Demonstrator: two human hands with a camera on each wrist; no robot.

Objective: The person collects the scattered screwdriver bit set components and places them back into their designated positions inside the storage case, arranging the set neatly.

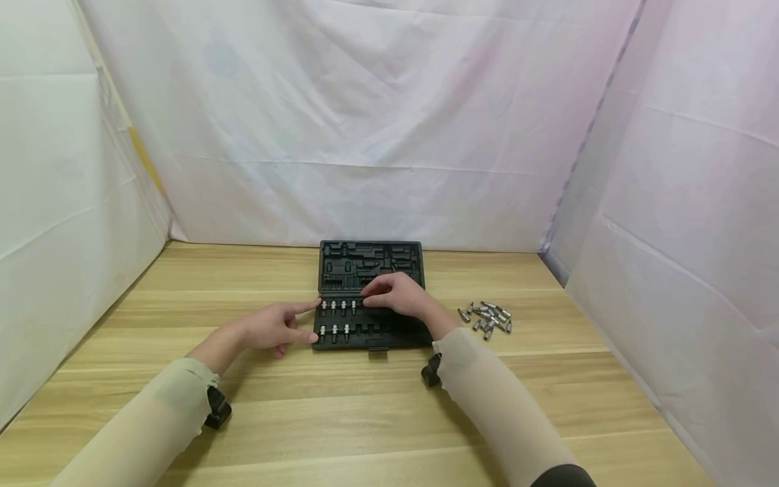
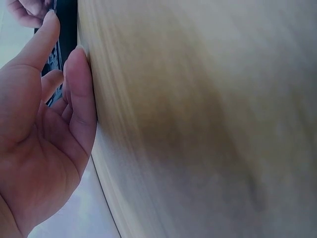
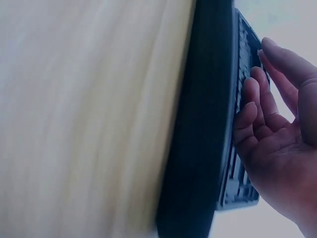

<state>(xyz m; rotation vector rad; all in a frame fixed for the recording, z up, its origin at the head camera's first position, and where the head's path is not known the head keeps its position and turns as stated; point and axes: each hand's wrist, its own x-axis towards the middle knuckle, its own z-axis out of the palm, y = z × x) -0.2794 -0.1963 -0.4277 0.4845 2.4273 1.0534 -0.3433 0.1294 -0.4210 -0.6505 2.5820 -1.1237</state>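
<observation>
A black plastic tool case lies unfolded on the table, with several silver bit sockets standing in two rows in its near half. My left hand is at the case's left edge, index finger and thumb stretched out and touching it, the other fingers bent. Over the upper row, my right hand pinches a small bit socket between thumb and index finger, just right of the seated ones; the fingertips mostly hide it. In the right wrist view, the other fingers of the right hand curve loosely above the case.
To the right of the case, a loose pile of silver bit sockets lies on the wooden table. The case's far half has moulded recesses. White sheets hang behind and at both sides.
</observation>
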